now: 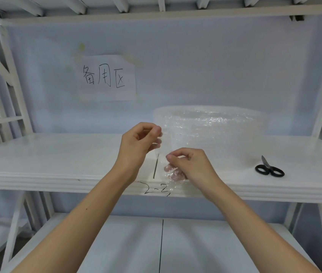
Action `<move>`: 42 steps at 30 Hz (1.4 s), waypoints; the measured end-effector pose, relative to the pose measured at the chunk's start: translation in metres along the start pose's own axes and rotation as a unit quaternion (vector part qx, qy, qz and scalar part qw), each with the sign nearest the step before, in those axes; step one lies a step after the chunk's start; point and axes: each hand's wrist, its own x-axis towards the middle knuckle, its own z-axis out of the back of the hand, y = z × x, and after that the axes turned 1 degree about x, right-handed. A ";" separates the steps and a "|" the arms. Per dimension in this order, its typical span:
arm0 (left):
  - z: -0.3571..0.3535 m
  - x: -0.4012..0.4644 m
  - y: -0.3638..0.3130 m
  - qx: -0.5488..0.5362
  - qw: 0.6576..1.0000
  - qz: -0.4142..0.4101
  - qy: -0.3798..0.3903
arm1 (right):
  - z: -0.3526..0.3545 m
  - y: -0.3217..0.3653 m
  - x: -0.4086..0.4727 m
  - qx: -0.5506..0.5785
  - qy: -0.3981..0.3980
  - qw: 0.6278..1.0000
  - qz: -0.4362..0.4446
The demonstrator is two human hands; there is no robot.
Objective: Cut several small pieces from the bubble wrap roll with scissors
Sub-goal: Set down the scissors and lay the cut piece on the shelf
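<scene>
Both hands (177, 152) pinching bubble wrap (211, 131)

— How are the arms set?
— Both reach forward, bare forearms converging.
— And each grip?
— Left hand (140, 139) raised higher, thumb and fingers pinched; right hand (189, 164) lower, just beside it, likewise pinched.

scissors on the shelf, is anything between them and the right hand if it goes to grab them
Nothing visible does. The scissors lie alone on the white shelf, to the right of the right hand. The bubble wrap roll stands further back. That hand pinches the loose bubble wrap end, so it must let go first.
</scene>
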 end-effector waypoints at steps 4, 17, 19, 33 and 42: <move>0.011 -0.005 0.002 0.050 0.997 -0.007 0.051 | -0.003 0.001 0.005 0.090 -0.006 0.995 -0.039; 0.022 -0.014 0.022 0.256 0.955 -0.052 0.138 | -0.010 -0.003 0.013 0.316 0.021 0.944 -0.091; 0.023 -0.014 0.025 0.272 0.950 -0.062 0.142 | -0.010 -0.005 0.014 0.293 0.018 0.952 -0.082; 0.018 -0.008 0.023 0.132 0.990 0.051 0.014 | -0.021 -0.012 0.016 0.222 -0.031 0.974 -0.029; 0.016 0.002 0.034 0.047 0.992 0.115 0.030 | -0.024 -0.013 0.019 0.160 -0.034 0.986 -0.018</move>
